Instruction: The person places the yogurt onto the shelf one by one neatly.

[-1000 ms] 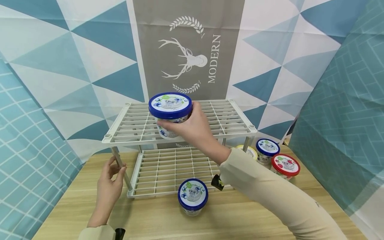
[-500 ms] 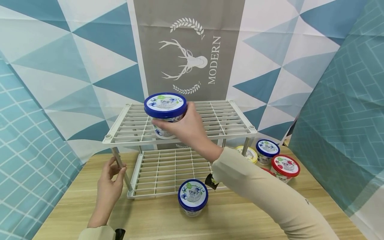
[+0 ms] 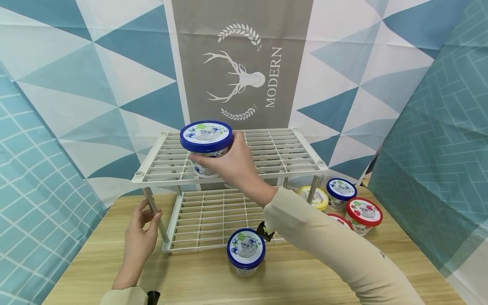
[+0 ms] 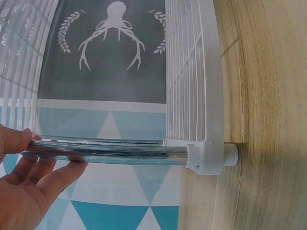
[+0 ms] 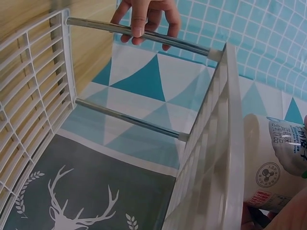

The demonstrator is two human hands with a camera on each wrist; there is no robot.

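Note:
My right hand (image 3: 238, 165) grips a paper tub with a blue lid and blueberry print (image 3: 206, 136), thumb in front and fingers on its far right side. The tub stands upright at the left part of the upper shelf (image 3: 278, 146). In the right wrist view, the tub's base (image 5: 249, 158) is very close to the shelf; I cannot tell whether it touches. My left hand (image 3: 141, 235) holds the front left metal post (image 4: 120, 152) of the rack between thumb and fingers. Another blue-lidded tub (image 3: 246, 250) sits on the table before the rack.
The white two-tier rack's lower shelf (image 3: 213, 216) lies just above the wooden table (image 3: 198, 279). Right of the rack are tubs with a yellow lid (image 3: 314, 198), a blue lid (image 3: 341, 189) and red lids (image 3: 364, 212), one partly behind the sleeve (image 3: 312, 228). Patterned cloth (image 3: 148, 76) hangs behind.
My right hand has moved left over the upper shelf with the blue-lidded tub, and slightly lower at the end. The left hand stays on the post.

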